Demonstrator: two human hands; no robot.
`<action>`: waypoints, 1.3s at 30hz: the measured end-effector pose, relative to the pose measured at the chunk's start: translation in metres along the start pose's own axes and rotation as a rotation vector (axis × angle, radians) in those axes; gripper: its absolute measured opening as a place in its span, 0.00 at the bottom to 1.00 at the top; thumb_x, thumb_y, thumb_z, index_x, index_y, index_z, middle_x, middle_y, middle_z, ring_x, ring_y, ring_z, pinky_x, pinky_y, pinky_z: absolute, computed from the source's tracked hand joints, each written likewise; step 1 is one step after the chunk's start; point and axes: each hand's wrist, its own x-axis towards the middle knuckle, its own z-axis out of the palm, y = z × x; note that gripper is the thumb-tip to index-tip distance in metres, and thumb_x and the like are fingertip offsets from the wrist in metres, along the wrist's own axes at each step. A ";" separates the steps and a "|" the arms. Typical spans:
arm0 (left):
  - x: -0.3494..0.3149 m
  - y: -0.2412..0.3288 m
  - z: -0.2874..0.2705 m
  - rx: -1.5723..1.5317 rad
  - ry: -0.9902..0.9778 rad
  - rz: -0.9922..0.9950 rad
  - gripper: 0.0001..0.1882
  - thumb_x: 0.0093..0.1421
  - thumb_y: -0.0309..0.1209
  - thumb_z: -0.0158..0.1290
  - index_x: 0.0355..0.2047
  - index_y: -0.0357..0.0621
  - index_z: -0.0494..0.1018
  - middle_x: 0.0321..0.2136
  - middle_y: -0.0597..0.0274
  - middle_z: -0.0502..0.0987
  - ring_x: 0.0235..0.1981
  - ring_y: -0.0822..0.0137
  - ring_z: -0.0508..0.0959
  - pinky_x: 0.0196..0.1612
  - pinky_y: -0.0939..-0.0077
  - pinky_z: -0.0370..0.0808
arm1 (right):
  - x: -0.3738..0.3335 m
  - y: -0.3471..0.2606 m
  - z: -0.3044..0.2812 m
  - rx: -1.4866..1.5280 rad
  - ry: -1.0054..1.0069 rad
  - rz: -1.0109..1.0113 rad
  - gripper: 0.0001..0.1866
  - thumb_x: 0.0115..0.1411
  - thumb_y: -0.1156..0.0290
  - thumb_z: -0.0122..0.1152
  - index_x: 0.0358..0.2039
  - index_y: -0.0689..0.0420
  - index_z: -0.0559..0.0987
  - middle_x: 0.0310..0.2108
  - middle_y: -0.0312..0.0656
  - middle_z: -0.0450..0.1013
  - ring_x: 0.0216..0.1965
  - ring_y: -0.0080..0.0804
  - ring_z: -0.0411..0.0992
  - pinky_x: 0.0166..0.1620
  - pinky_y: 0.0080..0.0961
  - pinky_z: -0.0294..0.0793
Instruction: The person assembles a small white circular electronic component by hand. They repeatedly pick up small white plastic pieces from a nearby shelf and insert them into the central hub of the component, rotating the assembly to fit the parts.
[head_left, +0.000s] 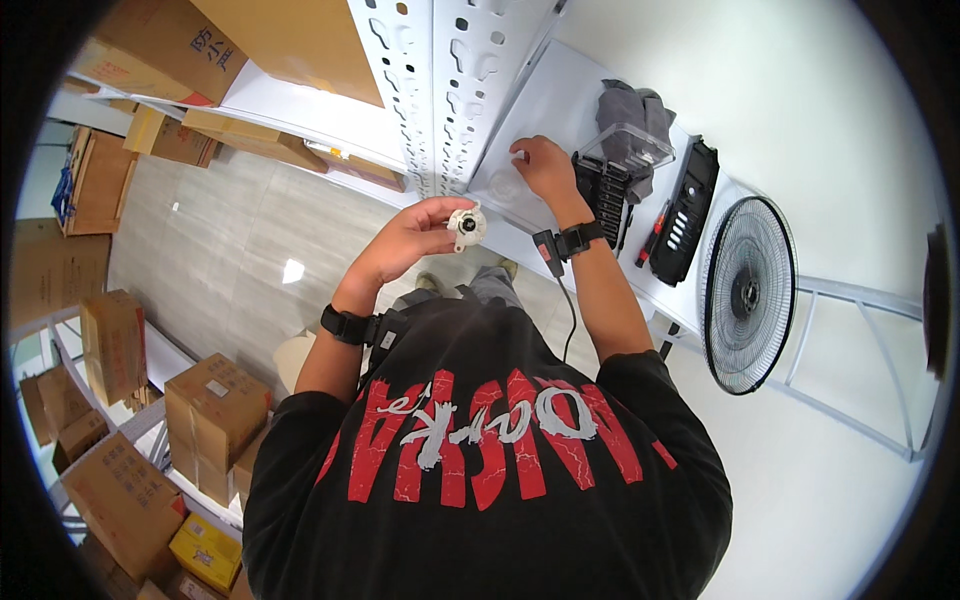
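Out in front of my chest, my left hand (412, 240) pinches a small round off-white plastic part (468, 227) with a dark centre and small tabs at its edge. My right hand (547, 168) hovers over the white tabletop (560, 75), fingers curled, with a gap between thumb and forefinger and nothing visible in them. Near its fingertips a faint translucent round piece (506, 186) lies on the tabletop. Just right of that hand sits a black tool case (602, 190) holding a row of slim pieces, with a clear lid (640, 148) raised.
A grey cloth (648, 105) lies behind the case. Farther right are a red-and-black hand tool (653, 236), a long black slotted panel (688, 210) and a round black wire fan grille (750, 295). A perforated white upright (432, 90) stands ahead; cardboard boxes (212, 415) fill shelves at left.
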 end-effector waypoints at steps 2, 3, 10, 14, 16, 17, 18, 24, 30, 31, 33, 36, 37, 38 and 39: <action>0.000 -0.002 -0.001 -0.013 0.020 0.001 0.23 0.62 0.21 0.51 0.59 0.44 0.69 0.47 0.65 0.77 0.46 0.74 0.75 0.49 0.77 0.74 | 0.004 0.001 0.002 0.009 -0.030 0.002 0.09 0.52 0.67 0.65 0.35 0.50 0.82 0.32 0.44 0.74 0.37 0.47 0.75 0.40 0.40 0.74; 0.000 -0.003 -0.002 -0.008 0.016 0.003 0.24 0.62 0.21 0.51 0.59 0.44 0.68 0.48 0.65 0.76 0.47 0.73 0.75 0.50 0.76 0.74 | 0.005 0.000 0.001 -0.002 -0.050 -0.003 0.09 0.52 0.67 0.65 0.36 0.50 0.82 0.33 0.44 0.74 0.37 0.47 0.75 0.40 0.40 0.74; -0.002 0.000 -0.002 -0.020 0.027 0.015 0.23 0.62 0.21 0.51 0.59 0.43 0.69 0.47 0.65 0.77 0.46 0.74 0.76 0.49 0.77 0.74 | -0.002 -0.007 -0.017 0.012 -0.062 -0.018 0.13 0.52 0.68 0.65 0.40 0.50 0.81 0.33 0.43 0.75 0.36 0.46 0.75 0.40 0.40 0.74; -0.003 0.003 -0.003 0.019 0.015 -0.022 0.23 0.62 0.21 0.51 0.59 0.44 0.68 0.47 0.65 0.76 0.46 0.74 0.76 0.49 0.77 0.75 | -0.023 -0.035 -0.054 0.012 0.001 -0.013 0.13 0.52 0.69 0.64 0.40 0.51 0.81 0.31 0.42 0.74 0.33 0.42 0.74 0.37 0.36 0.74; 0.001 0.003 -0.006 0.024 -0.023 -0.011 0.24 0.63 0.22 0.51 0.60 0.44 0.67 0.49 0.65 0.75 0.47 0.74 0.75 0.50 0.76 0.75 | -0.040 -0.061 -0.074 0.103 0.026 -0.033 0.13 0.52 0.69 0.66 0.40 0.51 0.82 0.29 0.40 0.73 0.27 0.37 0.71 0.33 0.32 0.71; 0.002 0.002 -0.007 0.027 -0.042 -0.007 0.24 0.63 0.22 0.51 0.60 0.45 0.67 0.50 0.65 0.75 0.47 0.74 0.75 0.50 0.76 0.75 | -0.049 -0.073 -0.083 0.150 0.038 -0.043 0.14 0.52 0.69 0.66 0.40 0.51 0.82 0.28 0.39 0.73 0.25 0.35 0.70 0.31 0.30 0.69; 0.002 0.003 -0.006 0.034 -0.043 -0.006 0.24 0.63 0.22 0.50 0.60 0.45 0.67 0.50 0.65 0.75 0.47 0.74 0.75 0.50 0.77 0.75 | -0.058 -0.085 -0.089 0.204 -0.024 -0.086 0.13 0.51 0.69 0.67 0.40 0.51 0.82 0.27 0.39 0.72 0.24 0.34 0.69 0.30 0.29 0.68; 0.006 0.007 -0.004 0.044 -0.100 0.024 0.24 0.63 0.21 0.50 0.60 0.45 0.67 0.53 0.67 0.73 0.47 0.75 0.74 0.49 0.78 0.74 | -0.096 -0.123 -0.088 0.296 -0.140 -0.270 0.12 0.52 0.69 0.68 0.39 0.51 0.82 0.26 0.36 0.71 0.24 0.29 0.66 0.29 0.24 0.67; 0.004 0.013 -0.001 0.010 -0.145 -0.010 0.24 0.63 0.21 0.50 0.60 0.45 0.66 0.57 0.67 0.70 0.50 0.75 0.73 0.51 0.77 0.74 | -0.111 -0.136 -0.083 0.204 -0.080 -0.208 0.10 0.53 0.68 0.67 0.36 0.52 0.81 0.29 0.37 0.73 0.29 0.36 0.73 0.32 0.29 0.72; 0.003 0.013 -0.002 0.013 -0.151 -0.014 0.23 0.63 0.21 0.50 0.60 0.45 0.66 0.57 0.67 0.69 0.50 0.75 0.73 0.51 0.77 0.74 | -0.111 -0.137 -0.082 0.204 -0.073 -0.201 0.09 0.54 0.68 0.66 0.36 0.52 0.81 0.29 0.38 0.73 0.30 0.36 0.74 0.32 0.30 0.72; 0.001 0.014 -0.002 0.021 -0.159 -0.010 0.23 0.64 0.21 0.50 0.60 0.44 0.66 0.57 0.67 0.69 0.51 0.74 0.73 0.51 0.76 0.74 | -0.112 -0.138 -0.080 0.170 -0.078 -0.217 0.10 0.52 0.69 0.66 0.36 0.53 0.80 0.30 0.39 0.73 0.31 0.39 0.74 0.34 0.32 0.73; -0.002 0.016 -0.003 0.032 -0.160 0.000 0.23 0.64 0.22 0.49 0.60 0.44 0.66 0.57 0.67 0.70 0.51 0.74 0.73 0.51 0.76 0.74 | -0.112 -0.142 -0.080 0.128 -0.079 -0.238 0.09 0.51 0.69 0.65 0.35 0.54 0.80 0.31 0.40 0.73 0.31 0.41 0.75 0.34 0.34 0.73; -0.004 0.017 -0.003 0.034 -0.157 -0.005 0.23 0.64 0.22 0.49 0.60 0.44 0.66 0.57 0.67 0.70 0.51 0.74 0.73 0.51 0.75 0.74 | -0.112 -0.143 -0.080 0.116 -0.078 -0.244 0.09 0.52 0.69 0.65 0.34 0.54 0.79 0.31 0.40 0.73 0.31 0.41 0.75 0.34 0.34 0.73; -0.004 0.018 -0.003 0.037 -0.153 -0.009 0.23 0.65 0.22 0.49 0.60 0.44 0.66 0.56 0.67 0.70 0.51 0.74 0.73 0.51 0.75 0.75 | -0.111 -0.145 -0.080 0.131 -0.094 -0.225 0.09 0.52 0.70 0.65 0.34 0.54 0.79 0.31 0.40 0.73 0.31 0.41 0.75 0.34 0.34 0.73; -0.005 0.018 -0.004 0.038 -0.153 -0.009 0.23 0.65 0.22 0.49 0.61 0.44 0.66 0.56 0.66 0.71 0.51 0.74 0.73 0.51 0.75 0.75 | -0.110 -0.146 -0.080 0.149 -0.109 -0.207 0.09 0.52 0.70 0.64 0.34 0.54 0.79 0.31 0.40 0.73 0.31 0.41 0.75 0.34 0.34 0.73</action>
